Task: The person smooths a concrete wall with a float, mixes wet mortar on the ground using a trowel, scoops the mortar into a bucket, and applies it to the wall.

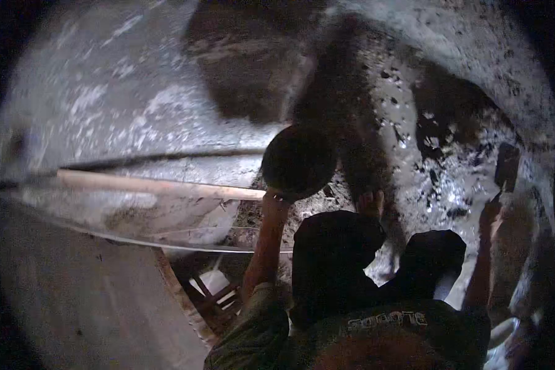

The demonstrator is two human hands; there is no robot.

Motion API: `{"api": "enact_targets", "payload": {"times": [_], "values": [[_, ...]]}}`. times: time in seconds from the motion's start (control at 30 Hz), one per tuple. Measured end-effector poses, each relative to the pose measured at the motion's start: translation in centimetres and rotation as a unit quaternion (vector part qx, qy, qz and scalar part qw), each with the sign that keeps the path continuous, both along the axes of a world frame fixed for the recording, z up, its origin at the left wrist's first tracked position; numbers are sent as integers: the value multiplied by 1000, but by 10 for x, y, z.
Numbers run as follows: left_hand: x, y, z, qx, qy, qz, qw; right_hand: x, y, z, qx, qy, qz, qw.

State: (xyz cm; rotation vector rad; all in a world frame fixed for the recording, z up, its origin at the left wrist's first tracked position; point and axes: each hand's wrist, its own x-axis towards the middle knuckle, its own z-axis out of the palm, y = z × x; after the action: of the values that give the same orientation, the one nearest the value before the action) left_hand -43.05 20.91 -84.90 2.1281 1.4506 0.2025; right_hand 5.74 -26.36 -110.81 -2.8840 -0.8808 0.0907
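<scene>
Low in the middle, my left hand (276,202) is closed at the near edge of a round, dark bowl-like container (299,161); its inside is too dark to make out. At the right, my right hand (491,214) is wrapped round the handle of a trowel (507,165), whose dark, flat blade points away from me. Beside the trowel lies wet, shiny grey mud or mortar (453,191) with dark lumps in it. A long pale wooden pole (160,184) runs leftward, its near end by my left hand.
A thin pale edge (185,248) crosses the lower left, with a wooden frame-like object (216,293) below it. My bare foot (371,202) rests on the dirty ground. A pale rounded object (503,333) sits at the lower right. Dark shadows cover the upper middle.
</scene>
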Motion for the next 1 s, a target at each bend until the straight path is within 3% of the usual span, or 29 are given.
{"api": "enact_targets", "payload": {"times": [0.03,0.07,0.1,0.13,0.17,0.2,0.23,0.3,0.4,0.5,0.67,0.83,0.93,0.97,1.0], "values": [[-9,-2,-11,-21,-84,24,996,27,15,-5,-16,-292,165,942],[-9,-12,-16,-9,-92,33,995,50,19,-43,-206,-405,256,853],[-3,-19,-23,-118,-254,172,945,72,37,-87,-379,-496,327,710],[-27,-14,-44,-198,-370,251,872,64,62,-83,-232,-249,275,899],[-51,-8,-65,-254,-480,337,769,57,80,-84,-148,-105,255,950],[-67,-9,-61,-241,-486,341,767,52,95,-93,-55,36,218,974],[-81,-9,-58,-176,-429,248,851,51,103,-100,-85,-76,254,960],[-66,-33,-59,-105,-320,196,921,14,91,-63,-37,-28,231,972],[5,-77,-104,-143,-207,157,955,-52,13,28,11,98,58,993],[95,-137,-176,-104,-47,79,990,-84,-20,62,34,109,-59,992],[143,-173,-264,12,138,80,987,-101,65,33,38,98,49,993],[137,-176,-273,47,160,70,984,-88,129,15,13,126,156,980],[128,-172,-279,68,161,73,982,-64,89,22,106,228,63,966],[134,-177,-279,62,164,64,982,-56,69,33,175,327,-12,929],[135,-180,-278,64,160,59,983,-50,52,48,264,465,-126,835]]}}
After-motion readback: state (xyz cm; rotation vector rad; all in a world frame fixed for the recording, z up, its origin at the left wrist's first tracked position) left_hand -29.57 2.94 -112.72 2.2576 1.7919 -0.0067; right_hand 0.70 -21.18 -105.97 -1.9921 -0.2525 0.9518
